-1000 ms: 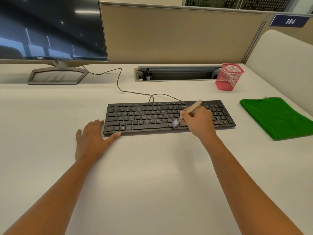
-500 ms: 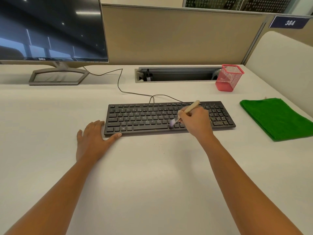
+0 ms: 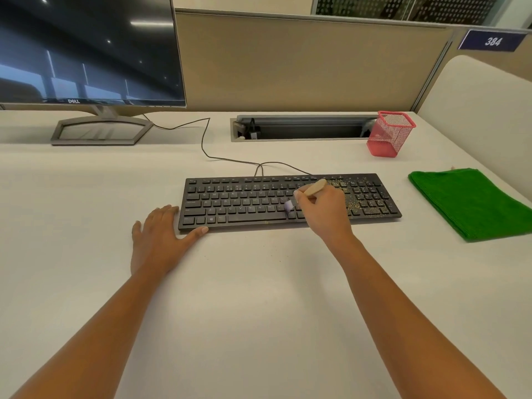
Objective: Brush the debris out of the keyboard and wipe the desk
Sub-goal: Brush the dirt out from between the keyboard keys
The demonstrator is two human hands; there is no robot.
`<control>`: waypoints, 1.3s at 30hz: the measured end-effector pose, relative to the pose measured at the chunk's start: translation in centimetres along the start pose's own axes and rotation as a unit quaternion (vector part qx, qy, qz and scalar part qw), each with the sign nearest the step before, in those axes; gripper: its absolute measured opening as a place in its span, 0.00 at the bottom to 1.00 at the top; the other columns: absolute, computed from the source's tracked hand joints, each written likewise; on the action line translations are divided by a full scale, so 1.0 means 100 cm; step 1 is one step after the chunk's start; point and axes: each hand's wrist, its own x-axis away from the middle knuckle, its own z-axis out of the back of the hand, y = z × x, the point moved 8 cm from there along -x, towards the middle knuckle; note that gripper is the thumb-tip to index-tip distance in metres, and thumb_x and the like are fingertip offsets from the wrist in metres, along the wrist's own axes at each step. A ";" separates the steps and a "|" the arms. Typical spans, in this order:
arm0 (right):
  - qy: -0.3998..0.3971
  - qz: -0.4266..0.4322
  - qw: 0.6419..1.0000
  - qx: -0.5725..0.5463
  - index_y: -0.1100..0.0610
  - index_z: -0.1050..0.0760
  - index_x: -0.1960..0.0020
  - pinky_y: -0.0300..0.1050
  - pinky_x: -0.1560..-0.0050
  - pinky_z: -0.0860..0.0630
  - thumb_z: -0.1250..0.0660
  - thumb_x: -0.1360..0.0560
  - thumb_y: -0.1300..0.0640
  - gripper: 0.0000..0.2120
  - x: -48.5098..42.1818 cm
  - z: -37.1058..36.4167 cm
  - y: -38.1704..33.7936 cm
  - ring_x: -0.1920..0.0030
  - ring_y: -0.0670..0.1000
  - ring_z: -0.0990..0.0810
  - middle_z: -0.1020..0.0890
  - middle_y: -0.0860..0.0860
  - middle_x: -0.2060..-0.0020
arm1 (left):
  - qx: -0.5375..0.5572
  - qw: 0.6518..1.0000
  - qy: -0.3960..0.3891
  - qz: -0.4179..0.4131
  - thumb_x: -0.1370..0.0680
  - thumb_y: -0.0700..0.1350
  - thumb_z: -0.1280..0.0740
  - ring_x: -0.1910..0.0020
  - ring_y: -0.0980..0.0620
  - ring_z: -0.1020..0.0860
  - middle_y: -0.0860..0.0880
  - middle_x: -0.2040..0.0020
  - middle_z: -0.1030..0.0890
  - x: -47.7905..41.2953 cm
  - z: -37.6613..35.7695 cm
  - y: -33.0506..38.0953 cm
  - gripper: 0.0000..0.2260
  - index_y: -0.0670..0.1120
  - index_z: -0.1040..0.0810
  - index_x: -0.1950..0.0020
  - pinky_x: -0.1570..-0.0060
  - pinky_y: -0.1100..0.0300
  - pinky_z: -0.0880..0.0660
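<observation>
A black keyboard [image 3: 244,201] lies across the middle of the white desk [image 3: 259,298]. Yellowish crumbs speckle its right part, around the number pad. My right hand [image 3: 324,214] grips a small brush [image 3: 312,189] with a pale wooden handle; its purple bristles touch the keys right of the keyboard's centre. My left hand [image 3: 161,237] lies flat on the desk at the keyboard's front left corner, thumb against the front edge. A folded green cloth [image 3: 472,203] rests on the desk at the right.
A monitor [image 3: 86,50] on a grey stand occupies the back left. The keyboard cable [image 3: 207,151] runs back toward it. A red mesh pen cup [image 3: 388,133] stands beside a cable slot [image 3: 302,129] at the back. A few specks lie on the desk in front of the keyboard.
My right hand has drawn the brush leftward and slightly back across the keys. The left hand has stayed at the keyboard's corner.
</observation>
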 end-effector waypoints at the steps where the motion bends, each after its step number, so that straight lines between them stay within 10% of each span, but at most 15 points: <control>1: -0.005 0.001 1.000 -0.003 0.61 0.18 0.53 0.31 0.72 0.35 0.38 0.22 0.58 0.11 0.001 -0.002 0.000 0.73 0.43 0.30 0.23 0.46 0.73 | 0.001 1.000 0.001 0.000 0.28 0.66 0.38 0.27 0.50 0.39 0.48 0.29 0.32 0.000 0.000 0.000 0.34 0.45 0.32 0.29 0.28 0.45 0.49; 8: -0.096 -0.043 0.994 0.030 0.63 0.19 0.51 0.41 0.64 0.25 0.37 0.23 0.58 0.11 0.000 -0.016 0.011 0.65 0.50 0.23 0.16 0.58 0.58 | 0.001 1.000 -0.003 -0.003 0.30 0.72 0.41 0.28 0.49 0.38 0.47 0.30 0.31 0.000 0.000 0.001 0.39 0.45 0.32 0.30 0.28 0.45 0.48; 14: -0.026 -0.009 1.000 -0.006 0.57 0.22 0.60 0.27 0.74 0.35 0.38 0.22 0.60 0.10 0.004 -0.002 0.002 0.75 0.40 0.27 0.28 0.44 0.76 | 0.004 1.000 -0.003 -0.005 0.32 0.72 0.44 0.28 0.50 0.38 0.48 0.30 0.31 0.001 0.001 0.001 0.39 0.45 0.32 0.31 0.28 0.45 0.48; 20: -0.062 -0.041 0.997 -0.029 0.60 0.20 0.57 0.34 0.67 0.27 0.37 0.24 0.61 0.08 0.012 -0.014 0.012 0.64 0.53 0.18 0.17 0.56 0.64 | 0.004 1.000 -0.002 -0.005 0.28 0.68 0.40 0.27 0.50 0.40 0.48 0.28 0.33 -0.001 -0.002 -0.002 0.35 0.46 0.33 0.29 0.28 0.45 0.49; 27: 0.071 -0.019 0.994 -0.085 0.63 0.19 0.60 0.43 0.69 0.28 0.37 0.24 0.63 0.09 0.027 0.004 0.014 0.67 0.61 0.20 0.18 0.61 0.68 | 0.002 1.000 -0.007 -0.004 0.32 0.74 0.44 0.27 0.51 0.40 0.49 0.29 0.32 -0.001 -0.002 -0.002 0.41 0.47 0.33 0.30 0.28 0.45 0.49; 39: 0.004 0.016 0.982 -0.188 0.67 0.19 0.59 0.27 0.74 0.36 0.37 0.24 0.66 0.09 0.048 -0.051 -0.019 0.75 0.36 0.27 0.27 0.34 0.81 | 0.001 1.000 -0.002 -0.002 0.30 0.67 0.35 0.26 0.51 0.41 0.49 0.28 0.33 -0.001 0.000 -0.001 0.37 0.46 0.34 0.28 0.27 0.47 0.50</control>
